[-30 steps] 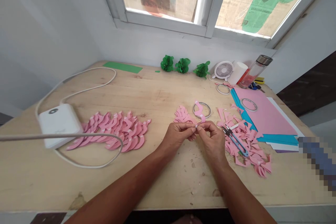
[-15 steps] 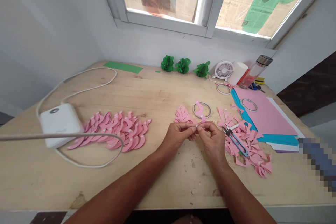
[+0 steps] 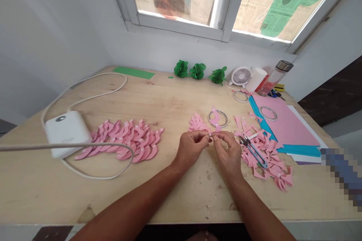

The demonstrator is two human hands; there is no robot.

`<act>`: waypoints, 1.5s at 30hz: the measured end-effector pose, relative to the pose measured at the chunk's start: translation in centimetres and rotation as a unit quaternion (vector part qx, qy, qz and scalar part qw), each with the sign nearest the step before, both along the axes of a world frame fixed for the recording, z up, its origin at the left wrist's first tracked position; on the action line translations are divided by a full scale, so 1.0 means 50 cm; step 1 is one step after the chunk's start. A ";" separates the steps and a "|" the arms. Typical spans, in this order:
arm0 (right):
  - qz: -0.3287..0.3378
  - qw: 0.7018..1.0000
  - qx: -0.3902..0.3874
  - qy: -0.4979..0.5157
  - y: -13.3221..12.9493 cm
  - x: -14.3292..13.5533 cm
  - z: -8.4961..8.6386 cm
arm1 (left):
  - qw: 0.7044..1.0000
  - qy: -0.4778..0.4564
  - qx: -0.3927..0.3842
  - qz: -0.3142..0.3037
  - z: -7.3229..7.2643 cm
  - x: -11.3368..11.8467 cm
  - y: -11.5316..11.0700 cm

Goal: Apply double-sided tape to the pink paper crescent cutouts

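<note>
My left hand point(image 3: 192, 147) and my right hand point(image 3: 227, 150) meet fingertip to fingertip over the middle of the wooden table, both pinching a small pink paper piece point(image 3: 210, 134) that their fingers mostly cover. Just beyond them, a pink cutout point(image 3: 214, 115) with white patches lies over a tape ring point(image 3: 222, 118). A small pile of pink cutouts point(image 3: 195, 122) is next to my left hand. By my right hand, a grey-blue tool point(image 3: 256, 153) rests on pink paper scraps point(image 3: 278, 167). Rows of curved pink pieces point(image 3: 141, 141) overlap on the left.
A white power device point(image 3: 68, 133) with a looping cable stands at the left. Green paper shapes point(image 3: 197, 71), a small fan point(image 3: 241, 76) and a bottle point(image 3: 275, 78) line the back. Pink sheets point(image 3: 291, 126) over blue ones lie at the right.
My fingertips have parted slightly, with the left ones a little further left. The small piece shows a bit more between them. The view has shifted very slightly.
</note>
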State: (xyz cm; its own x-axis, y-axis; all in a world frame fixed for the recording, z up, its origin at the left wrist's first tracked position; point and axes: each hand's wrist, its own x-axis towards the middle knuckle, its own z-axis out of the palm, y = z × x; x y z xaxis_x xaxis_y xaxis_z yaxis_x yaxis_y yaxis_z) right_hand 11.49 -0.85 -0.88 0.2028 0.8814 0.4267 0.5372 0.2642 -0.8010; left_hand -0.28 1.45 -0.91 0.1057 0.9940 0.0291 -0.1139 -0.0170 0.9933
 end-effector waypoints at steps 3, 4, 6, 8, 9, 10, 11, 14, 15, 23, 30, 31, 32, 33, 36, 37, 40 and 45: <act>-0.002 1.000 0.004 0.000 0.000 -0.001 -0.003 | 1.000 0.002 0.001 0.003 -0.002 0.000 0.000; -0.004 1.000 0.006 0.002 -0.001 -0.001 -0.004 | 1.000 0.003 0.002 0.002 -0.002 0.000 0.000; -0.008 1.000 0.011 0.006 -0.002 -0.002 -0.005 | 1.000 0.006 0.006 0.002 -0.002 0.000 0.000; -0.012 1.000 0.012 0.010 -0.003 -0.003 -0.005 | 1.000 0.007 0.009 0.001 -0.002 -0.001 -0.001; -0.014 1.000 0.011 0.012 -0.004 -0.003 -0.004 | 1.000 0.007 0.009 0.000 -0.002 -0.002 -0.001; -0.017 1.000 0.010 0.013 -0.004 -0.002 -0.003 | 1.000 0.007 0.008 0.000 -0.003 -0.002 -0.001; -0.022 1.000 0.007 0.015 -0.004 -0.001 -0.002 | 1.000 0.007 0.007 0.002 -0.003 -0.003 0.000; -0.046 0.998 -0.009 0.035 -0.002 0.005 0.000 | 1.000 0.007 -0.002 0.010 -0.003 -0.006 0.003; -0.054 0.997 -0.015 0.049 0.000 0.007 0.000 | 1.000 0.007 -0.006 0.011 -0.003 -0.007 0.004; 0.046 0.957 -0.114 0.264 0.012 0.000 -0.004 | 0.999 -0.021 -0.025 -0.012 0.003 -0.005 0.006; 0.055 0.961 -0.133 0.236 0.011 0.001 -0.011 | 0.999 -0.006 -0.019 -0.045 0.000 -0.002 0.000; 0.052 0.964 -0.131 0.224 0.011 0.002 -0.012 | 0.999 -0.005 -0.020 -0.049 -0.001 -0.002 0.001; 0.049 0.967 -0.127 0.214 0.012 0.003 -0.013 | 0.998 -0.004 -0.022 -0.050 -0.001 -0.003 0.001; 0.047 0.970 -0.125 0.204 0.012 0.003 -0.013 | 0.998 -0.003 -0.026 -0.050 -0.001 -0.004 0.002; 0.039 0.975 -0.126 0.177 0.012 0.002 -0.009 | 0.999 -0.011 -0.034 -0.033 -0.001 -0.007 0.007; 0.038 0.978 -0.126 0.164 0.011 0.001 -0.007 | 0.999 -0.018 -0.037 -0.025 0.000 -0.009 0.009; 0.042 0.986 -0.118 0.108 0.008 -0.001 0.002 | 0.997 -0.051 -0.049 -0.010 0.002 -0.015 0.014; 0.054 0.994 -0.097 0.010 0.005 -0.004 0.000 | 0.992 -0.105 -0.062 -0.030 0.005 -0.024 0.018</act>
State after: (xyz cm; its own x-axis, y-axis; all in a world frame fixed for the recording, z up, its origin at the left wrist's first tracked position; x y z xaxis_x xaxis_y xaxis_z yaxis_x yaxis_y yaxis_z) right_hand 11.32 -0.62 -0.89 0.1101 0.9638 0.2428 0.4974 0.1580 -0.8530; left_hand -1.49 2.33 -0.66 0.1703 0.9832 -0.0659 -0.3165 0.1179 0.9412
